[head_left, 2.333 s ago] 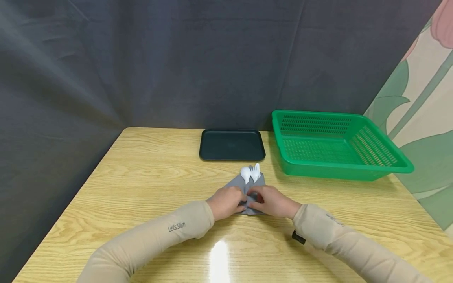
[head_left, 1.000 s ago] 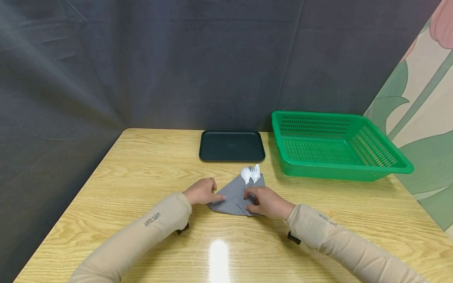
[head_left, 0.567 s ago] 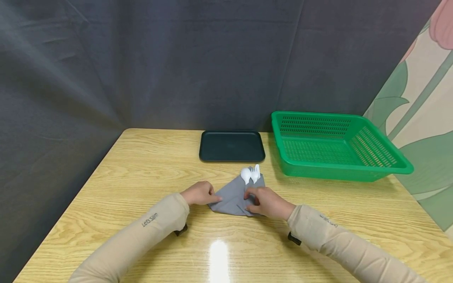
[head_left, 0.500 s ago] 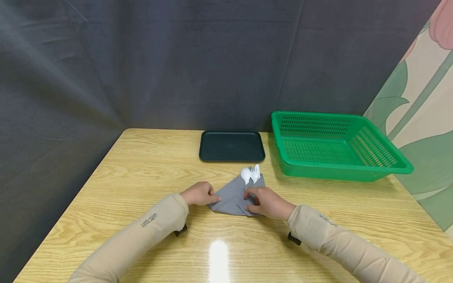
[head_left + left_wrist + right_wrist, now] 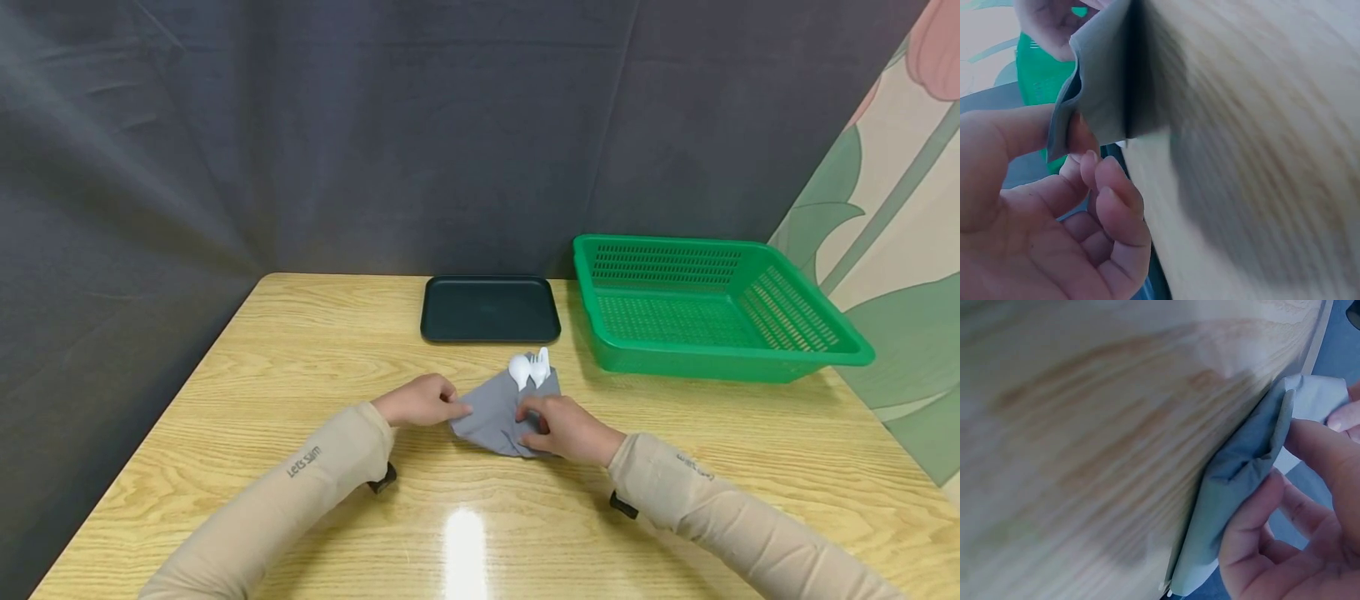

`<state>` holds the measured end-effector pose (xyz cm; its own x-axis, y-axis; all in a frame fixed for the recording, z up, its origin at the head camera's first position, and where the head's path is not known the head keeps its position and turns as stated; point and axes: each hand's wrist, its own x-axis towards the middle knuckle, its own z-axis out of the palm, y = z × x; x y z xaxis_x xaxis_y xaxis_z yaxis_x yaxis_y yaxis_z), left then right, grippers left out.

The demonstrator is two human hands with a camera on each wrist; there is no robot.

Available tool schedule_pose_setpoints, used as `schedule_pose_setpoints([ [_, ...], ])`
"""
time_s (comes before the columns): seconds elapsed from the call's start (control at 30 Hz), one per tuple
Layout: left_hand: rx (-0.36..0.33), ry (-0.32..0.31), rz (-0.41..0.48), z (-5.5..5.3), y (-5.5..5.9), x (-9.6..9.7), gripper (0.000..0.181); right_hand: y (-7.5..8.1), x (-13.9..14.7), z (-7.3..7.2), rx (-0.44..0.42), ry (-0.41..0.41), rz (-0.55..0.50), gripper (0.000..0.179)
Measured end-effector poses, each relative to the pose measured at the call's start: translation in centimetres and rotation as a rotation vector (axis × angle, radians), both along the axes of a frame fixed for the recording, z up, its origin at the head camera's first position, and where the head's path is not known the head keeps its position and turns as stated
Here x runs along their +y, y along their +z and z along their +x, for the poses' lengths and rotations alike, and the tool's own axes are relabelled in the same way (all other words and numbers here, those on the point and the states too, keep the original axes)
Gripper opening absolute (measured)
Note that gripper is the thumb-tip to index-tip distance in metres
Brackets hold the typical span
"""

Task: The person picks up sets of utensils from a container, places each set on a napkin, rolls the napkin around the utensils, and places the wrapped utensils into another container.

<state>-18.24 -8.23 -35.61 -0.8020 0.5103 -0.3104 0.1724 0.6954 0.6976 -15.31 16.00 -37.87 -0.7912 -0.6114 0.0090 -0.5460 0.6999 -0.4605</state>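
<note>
A grey cloth napkin (image 5: 491,414) lies partly folded on the table, its left corner raised. From its far end stick out the heads of a white spoon (image 5: 519,370), a white fork (image 5: 536,373) and a white knife (image 5: 545,359); their handles are covered. My left hand (image 5: 422,400) pinches the left corner between thumb and index finger, and the left wrist view shows that edge of the napkin (image 5: 1107,75) standing off the wood. With curled fingers and thumb my right hand (image 5: 570,429) holds the rolled fold of the napkin (image 5: 1229,481) down at its right side.
Behind the napkin a black tray (image 5: 491,310) lies near the table's far edge. To its right stands a green perforated basket (image 5: 720,354). A dark curtain (image 5: 420,142) hangs behind the wooden table (image 5: 330,333).
My left hand has gone from the napkin's middle to its left corner, and has just lifted that corner slightly up and rightward. The right hand stays on the fold; the cutlery lies as before.
</note>
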Motion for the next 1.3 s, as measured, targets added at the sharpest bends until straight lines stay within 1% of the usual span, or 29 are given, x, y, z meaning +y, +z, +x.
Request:
schedule_pose_setpoints([
  [0.13, 0.022, -0.015, 0.001, -0.2, 0.4, 0.2, 0.047, 0.1, 0.0, 0.0, -0.008, -0.006, 0.001, 0.017],
  [0.33, 0.071, -0.059, -0.006, -0.4, 0.9, 0.7, 0.047, 0.1, 0.0, 0.1, -0.018, -0.01, -0.001, 0.017],
  [0.47, 0.089, -0.063, 0.0, -0.4, 1.2, 1.1, 0.046, 0.0, 0.1, 0.0, -0.027, -0.011, -0.002, 0.017],
  [0.73, 0.096, -0.06, 0.013, -0.2, 1.9, 2.0, 0.046, 0.0, 0.2, 0.0, -0.05, -0.016, -0.005, 0.017],
  [0.97, 0.105, -0.054, 0.021, 0.0, 2.6, 3.4, 0.043, 0.0, 0.1, -0.1, -0.067, -0.023, -0.002, 0.016],
  [1.3, 0.068, -0.055, 0.055, 0.1, 3.0, 5.0, 0.039, 0.1, 0.1, -0.1, -0.085, -0.03, -0.011, 0.014],
])
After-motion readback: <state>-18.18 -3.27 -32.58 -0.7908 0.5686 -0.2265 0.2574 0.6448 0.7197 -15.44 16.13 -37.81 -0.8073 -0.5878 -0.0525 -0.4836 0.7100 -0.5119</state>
